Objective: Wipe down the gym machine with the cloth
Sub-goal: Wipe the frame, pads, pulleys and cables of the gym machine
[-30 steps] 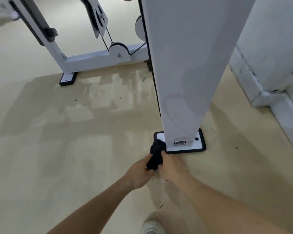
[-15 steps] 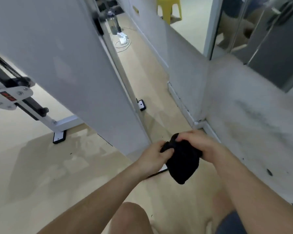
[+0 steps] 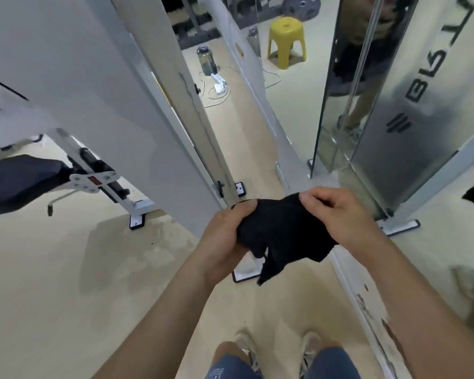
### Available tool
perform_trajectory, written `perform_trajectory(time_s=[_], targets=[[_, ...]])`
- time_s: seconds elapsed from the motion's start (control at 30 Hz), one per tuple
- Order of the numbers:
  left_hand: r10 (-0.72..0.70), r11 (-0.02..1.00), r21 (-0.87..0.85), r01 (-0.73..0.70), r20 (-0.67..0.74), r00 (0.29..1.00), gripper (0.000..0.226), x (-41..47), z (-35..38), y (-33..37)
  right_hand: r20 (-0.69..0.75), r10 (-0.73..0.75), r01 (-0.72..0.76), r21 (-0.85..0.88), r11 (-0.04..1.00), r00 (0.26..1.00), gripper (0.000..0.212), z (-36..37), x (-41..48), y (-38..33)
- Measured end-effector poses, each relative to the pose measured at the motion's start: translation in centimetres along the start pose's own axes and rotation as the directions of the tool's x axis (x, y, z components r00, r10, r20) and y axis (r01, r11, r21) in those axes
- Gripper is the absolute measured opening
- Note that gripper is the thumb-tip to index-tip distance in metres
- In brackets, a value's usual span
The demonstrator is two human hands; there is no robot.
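Observation:
A black cloth hangs in the air between both my hands, spread out with a corner dangling down. My left hand grips its left side with curled fingers. My right hand pinches its upper right edge. The gym machine's white upright panel rises to my left, its base plate partly hidden under the cloth. A black padded seat and a white frame leg of the machine sit further left.
A mirror wall stands on the right above a scuffed white skirting. On the floor behind the machine are a water bottle, a cabled power strip and a yellow stool. My shoes are below.
I have risen from crouching at the machine's base plate to standing. The cloth came up off the base and both hands have pulled it open from a bunched wad.

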State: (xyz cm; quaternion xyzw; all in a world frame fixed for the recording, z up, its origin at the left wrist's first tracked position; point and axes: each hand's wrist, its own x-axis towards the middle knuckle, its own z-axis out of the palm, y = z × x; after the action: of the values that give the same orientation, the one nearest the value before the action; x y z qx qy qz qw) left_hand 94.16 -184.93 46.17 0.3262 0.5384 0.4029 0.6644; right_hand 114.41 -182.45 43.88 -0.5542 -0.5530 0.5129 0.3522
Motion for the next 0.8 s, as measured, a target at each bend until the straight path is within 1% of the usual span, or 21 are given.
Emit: perform_trajectory(time_s=[0.07,0.1,0.13,0.2,0.27,0.3,0.37,0.4,0.47,0.53,0.6,0.63,0.67,0.73,0.77,0.8], targets=[[-0.027,0.993,-0.115,0.027,-0.001,1.000,0.030,-2.7,0.0,3.4,0.038,0.049,-0.055,0.174,0.983,0.998,0.028,-0.3,-1.4,-3.9],[-0.035,0.988,-0.151,0.034,-0.004,0.999,0.031,-4.1,-0.1,4.9,0.040,0.063,-0.070,0.220,0.973,0.997,0.028,-0.3,-2.0,-5.8],[-0.033,0.985,-0.172,0.031,-0.008,0.999,0.031,-5.6,-0.3,6.3,0.039,0.067,-0.074,0.227,0.971,0.997,0.028,-0.2,-2.5,-7.7],[-0.012,0.978,-0.206,0.009,-0.009,1.000,0.028,-8.5,-0.8,8.7,0.075,0.035,-0.048,0.183,0.982,0.997,0.027,0.2,-3.4,-11.3],[0.022,0.963,-0.267,-0.029,-0.027,0.999,0.021,-11.4,-1.4,10.6,0.187,-0.040,0.010,0.159,0.987,0.981,0.025,0.9,-4.3,-14.9],[0.042,0.951,-0.304,-0.055,-0.049,0.998,0.018,-12.9,-1.8,11.3,0.247,-0.085,0.052,0.136,0.989,0.965,0.020,1.2,-4.8,-16.5],[0.059,0.926,-0.367,-0.089,-0.091,0.994,0.019,-15.5,-3.0,12.3,0.370,-0.162,0.144,0.075,0.987,0.915,0.009,2.1,-5.7,-19.1],[0.048,0.917,-0.391,-0.081,-0.094,0.994,0.022,-16.8,-3.6,12.7,0.437,-0.179,0.172,0.054,0.984,0.881,0.011,2.8,-6.1,-20.2],[0.044,0.914,-0.402,-0.064,-0.061,0.997,0.026,-19.2,-5.0,13.2,0.551,-0.190,0.212,0.025,0.977,0.813,0.035,4.8,-6.7,-22.1],[0.033,0.927,-0.373,-0.051,-0.054,0.998,0.036,-21.6,-6.3,13.3,0.676,-0.197,0.186,0.090,0.978,0.710,0.056,7.6,-7.5,-23.8],[0.020,0.937,-0.345,-0.047,-0.081,0.997,0.044,-23.9,-7.9,13.7,0.772,-0.195,0.093,0.175,0.980,0.605,0.060,10.7,-8.1,-25.1],[0.046,0.943,-0.324,-0.079,-0.108,0.993,0.045,-25.0,-8.8,13.8,0.800,-0.198,0.083,0.183,0.980,0.567,0.056,12.2,-8.4,-25.6],[0.083,0.949,-0.289,-0.125,-0.155,0.984,0.046,-26.1,-9.9,13.8,0.810,-0.210,0.113,0.176,0.978,0.547,0.048,13.7,-8.7,-26.1],[0.134,0.958,-0.204,-0.201,-0.302,0.944,0.049,-28.3,-12.3,13.7,0.797,-0.224,0.245,0.099,0.965,0.560,0.030,16.4,-9.2,-27.0],[0.142,0.961,-0.166,-0.222,-0.394,0.908,0.049,-29.4,-13.7,13.7,0.790,-0.213,0.334,0.011,0.943,0.575,0.022,17.7,-9.4,-27.6],[0.161,0.962,-0.123,-0.246,-0.473,0.866,0.045,-30.5,-15.1,13.7,0.784,-0.201,0.429,-0.092,0.899,0.588,0.013,18.8,-9.4,-28.0]])
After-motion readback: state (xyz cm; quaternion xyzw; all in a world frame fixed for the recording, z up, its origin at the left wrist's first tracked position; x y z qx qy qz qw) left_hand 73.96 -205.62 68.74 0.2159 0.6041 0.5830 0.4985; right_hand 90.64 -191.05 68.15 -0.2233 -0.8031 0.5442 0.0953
